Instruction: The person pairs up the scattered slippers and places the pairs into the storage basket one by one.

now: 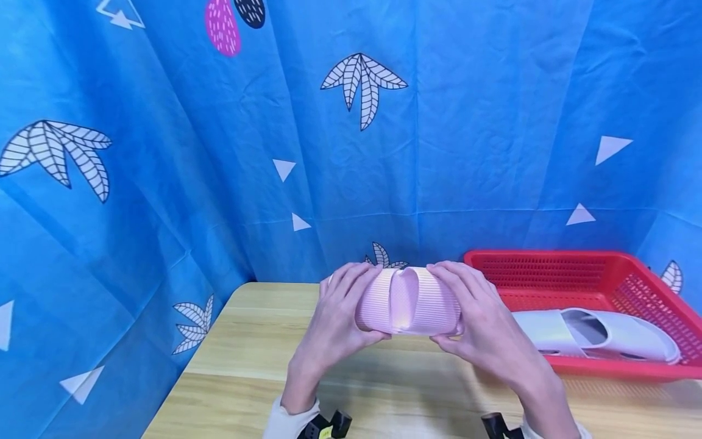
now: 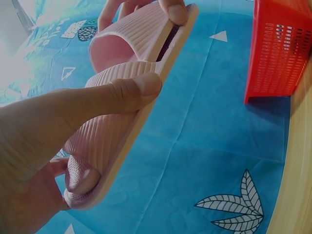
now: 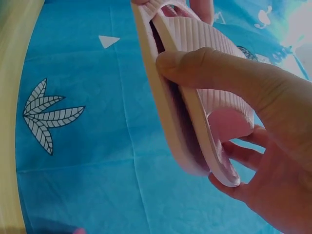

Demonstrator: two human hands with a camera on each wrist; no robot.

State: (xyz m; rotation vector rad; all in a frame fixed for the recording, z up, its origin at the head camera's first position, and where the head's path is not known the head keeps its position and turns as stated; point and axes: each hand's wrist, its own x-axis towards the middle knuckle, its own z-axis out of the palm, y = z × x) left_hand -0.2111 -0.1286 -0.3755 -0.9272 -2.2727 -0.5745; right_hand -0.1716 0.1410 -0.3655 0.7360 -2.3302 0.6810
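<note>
Both hands hold a pair of pink slippers (image 1: 436, 308) with ribbed straps, raised above the table. My left hand (image 1: 336, 317) grips the left end, its thumb lying across the ribbed strap (image 2: 105, 139) in the left wrist view. At the other end my right hand (image 1: 485, 320) pinches the pair, thumb against the sole edges and fingers behind. Two soles (image 3: 168, 114) lie against each other with a narrow dark gap between them in the right wrist view. The inner faces of the soles are mostly hidden.
A red perforated basket (image 1: 652, 372) stands on the right of the wooden table (image 1: 241, 360). White slippers (image 1: 540, 329) lie inside it. Behind the table and along its left side hangs a blue patterned curtain (image 1: 466, 134).
</note>
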